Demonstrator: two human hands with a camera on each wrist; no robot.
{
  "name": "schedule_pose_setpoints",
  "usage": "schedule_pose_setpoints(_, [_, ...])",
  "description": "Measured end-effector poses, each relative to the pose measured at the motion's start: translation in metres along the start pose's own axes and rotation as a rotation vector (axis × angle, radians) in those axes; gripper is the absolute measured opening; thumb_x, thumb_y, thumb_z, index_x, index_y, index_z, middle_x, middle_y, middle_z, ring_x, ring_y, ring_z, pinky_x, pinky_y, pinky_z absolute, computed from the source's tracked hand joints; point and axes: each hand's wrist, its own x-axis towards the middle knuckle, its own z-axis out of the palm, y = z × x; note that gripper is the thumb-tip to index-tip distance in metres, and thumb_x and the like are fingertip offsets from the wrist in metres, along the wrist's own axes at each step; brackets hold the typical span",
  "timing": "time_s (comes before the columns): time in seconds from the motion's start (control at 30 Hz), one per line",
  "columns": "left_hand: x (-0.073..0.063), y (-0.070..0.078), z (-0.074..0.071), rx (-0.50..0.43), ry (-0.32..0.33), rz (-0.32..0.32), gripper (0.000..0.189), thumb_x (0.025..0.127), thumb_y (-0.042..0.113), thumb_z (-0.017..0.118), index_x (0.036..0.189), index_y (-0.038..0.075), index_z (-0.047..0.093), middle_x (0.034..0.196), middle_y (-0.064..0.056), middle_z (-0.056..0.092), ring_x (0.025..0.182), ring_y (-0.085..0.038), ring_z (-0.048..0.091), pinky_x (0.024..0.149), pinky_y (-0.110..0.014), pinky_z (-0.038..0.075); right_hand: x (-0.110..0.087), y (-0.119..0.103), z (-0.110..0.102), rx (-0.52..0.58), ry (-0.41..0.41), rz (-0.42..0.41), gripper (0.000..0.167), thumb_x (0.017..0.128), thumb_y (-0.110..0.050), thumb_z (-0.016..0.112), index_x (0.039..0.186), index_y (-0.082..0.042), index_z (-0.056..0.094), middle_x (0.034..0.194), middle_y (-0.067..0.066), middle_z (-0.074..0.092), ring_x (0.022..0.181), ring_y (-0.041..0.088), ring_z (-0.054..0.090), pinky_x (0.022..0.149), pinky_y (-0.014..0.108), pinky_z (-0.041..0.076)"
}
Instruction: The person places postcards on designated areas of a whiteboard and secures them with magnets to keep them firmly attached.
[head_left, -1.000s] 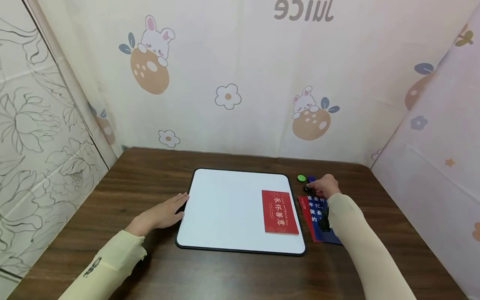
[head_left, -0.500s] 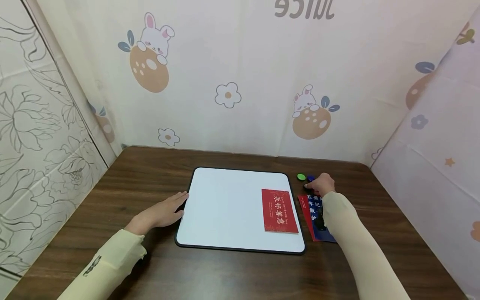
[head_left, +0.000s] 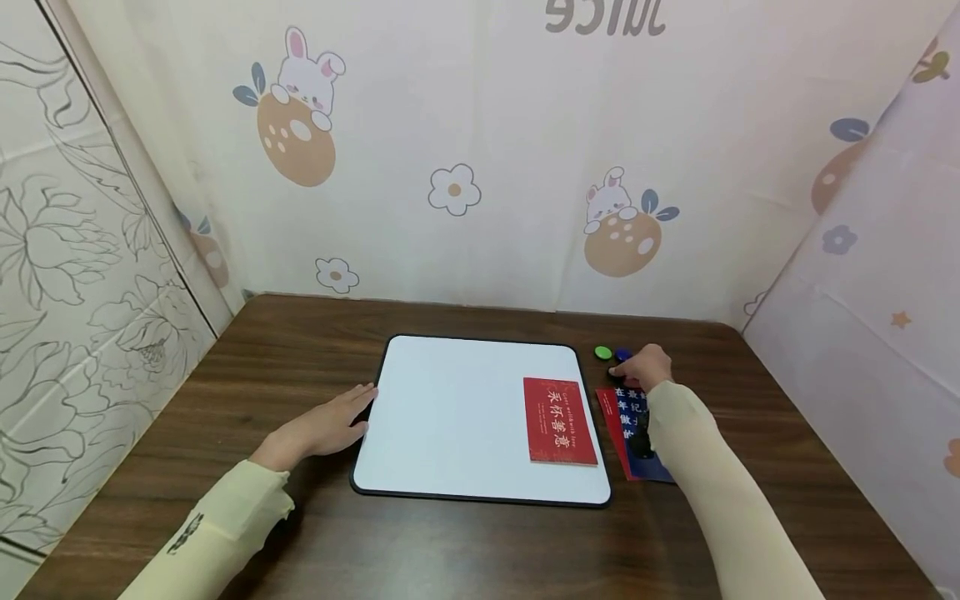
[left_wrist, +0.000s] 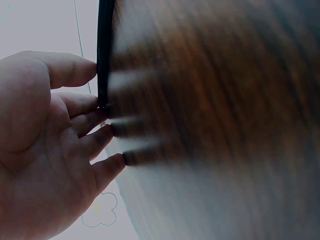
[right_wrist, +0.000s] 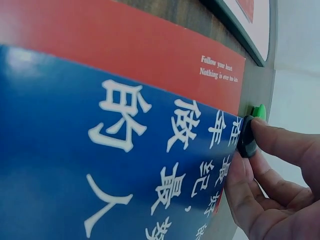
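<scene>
My right hand [head_left: 647, 367] pinches a round black magnet [right_wrist: 247, 137] between thumb and fingers, just beyond the far end of a blue card [right_wrist: 60, 125]. That card, printed with white characters, overlaps a red card [right_wrist: 150, 45]. Both lie right of a whiteboard [head_left: 442, 417] with a black frame. At the board's left edge rests my left hand [head_left: 322, 425], its fingers nearly straight and touching the frame [left_wrist: 104, 55]. On the board's right side lies a red card with white characters [head_left: 558, 421]. A black object on the blue card is partly hidden by my right sleeve.
A green magnet [head_left: 603, 353] and a blue magnet [head_left: 623, 356] sit behind my right hand, toward the table's back. The wooden table [head_left: 450, 550] ends at a patterned cloth wall [head_left: 390, 208], with further cloth on both sides.
Since one second ago my right wrist and forearm have shifted slightly left, with the fingers staying at the black magnet. My left hand and the board have not moved.
</scene>
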Motion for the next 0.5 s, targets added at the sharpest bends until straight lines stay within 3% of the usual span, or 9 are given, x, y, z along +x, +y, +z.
schedule_pose_setpoints(0.33, [-0.0012,0.0017,0.0013,0.003,-0.002,-0.008,0.056,0.099,0.015,0.047,0.149,-0.003,0.026,0.154,-0.022,0.02,0.141,-0.038,0.017,0.109,-0.055,0.022,-0.0007,0.0059,-0.0042,0.043,-0.016,-0.006,0.056,0.086,-0.014,0.072,0.121,0.021,0.045,0.105,0.029,0.06,0.09,0.033,0.067,0.095,0.049,0.044])
schedule_pose_setpoints(0.5, [-0.0009,0.0017,0.0006,0.009,0.006,-0.007,0.056,0.099,0.015,0.047,0.148,-0.003,0.026,0.154,-0.022,0.021,0.141,-0.038,0.018,0.11,-0.054,0.022,0.0003,0.0064,-0.0043,0.077,-0.02,0.008,0.056,0.087,-0.014,0.07,0.123,0.02,0.043,0.11,0.03,0.058,0.09,0.033,0.067,0.097,0.049,0.043])
